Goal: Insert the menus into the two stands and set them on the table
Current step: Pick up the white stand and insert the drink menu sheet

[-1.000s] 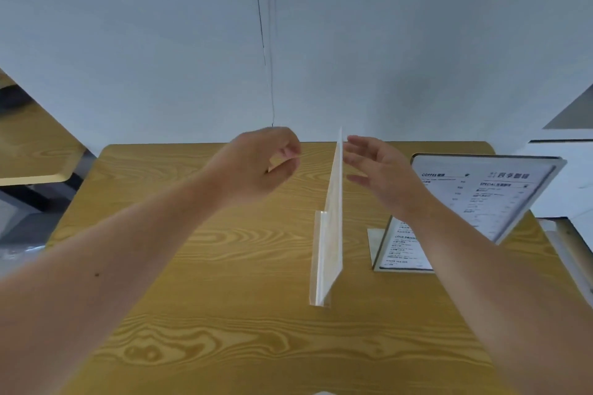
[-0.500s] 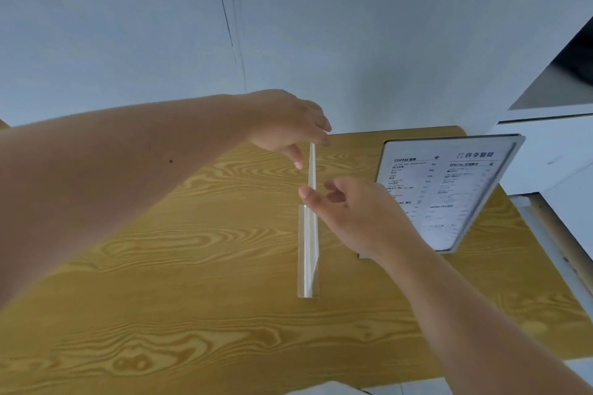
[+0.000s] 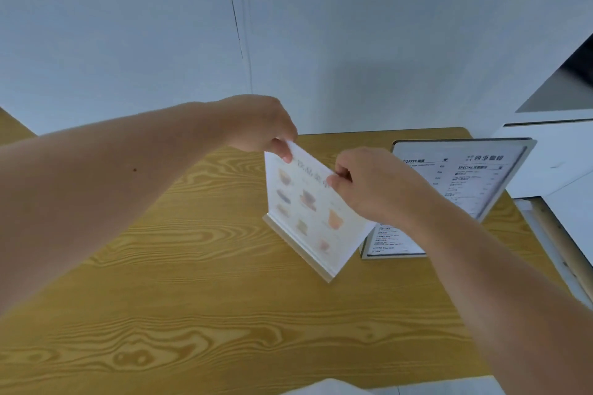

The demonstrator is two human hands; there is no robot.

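Observation:
A clear stand (image 3: 296, 245) rests on the wooden table (image 3: 192, 266) with a picture menu (image 3: 308, 205) of drinks in it, its face turned toward me and leaning back. My left hand (image 3: 260, 127) pinches the menu's top left corner. My right hand (image 3: 369, 183) grips the top right edge and covers that corner. Behind it to the right stands a second stand (image 3: 487, 215) holding a black-and-white text menu (image 3: 465, 176), tilted back, with nobody touching it.
A grey wall (image 3: 288, 26) closes the table's far edge. White furniture (image 3: 552, 163) stands right of the table, beside its right edge. Something white (image 3: 327, 388) shows at the bottom edge. Bare wood spreads to the left and front.
The picture-menu stand was edge-on to me; it has turned so its printed face shows. Both hands closed onto its top corners. My view shifted left and down.

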